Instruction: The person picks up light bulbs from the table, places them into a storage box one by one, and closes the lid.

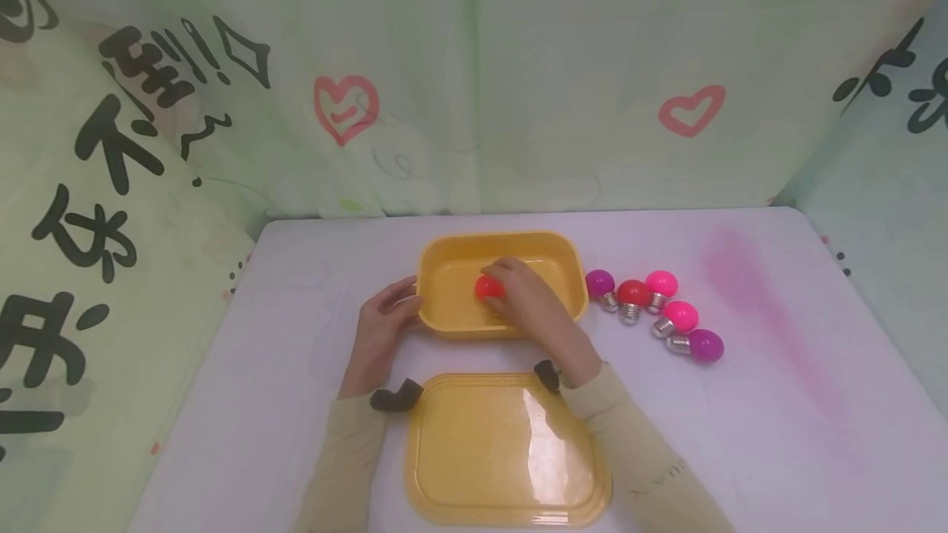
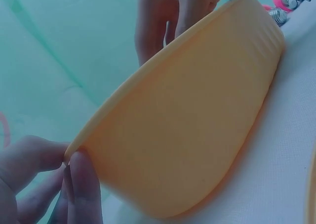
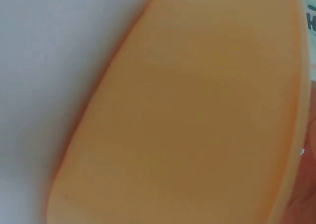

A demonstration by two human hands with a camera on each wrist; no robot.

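Observation:
A yellow plastic box (image 1: 448,323) stands on the table, its outer wall (image 2: 187,115) filling much of the left wrist view. At its left end my left hand (image 1: 381,331) pinches the rim between thumb and fingers (image 2: 84,184). My right hand (image 1: 529,303) reaches down inside the box and holds a red light bulb (image 1: 488,287) by its fingers. The bulb's base is hidden behind the hand. In the right wrist view the box wall (image 3: 187,105) covers most of the picture, with a sliver of hand (image 3: 307,169) at the right edge.
Right of the box lie several bulbs with silver screw bases: a purple bulb (image 1: 600,283), a red bulb (image 1: 633,294), pink ones (image 1: 662,283) and another purple bulb (image 1: 706,346). A yellow lid (image 1: 474,451) lies flat in front, between the forearms. A curtain (image 1: 518,105) hangs behind.

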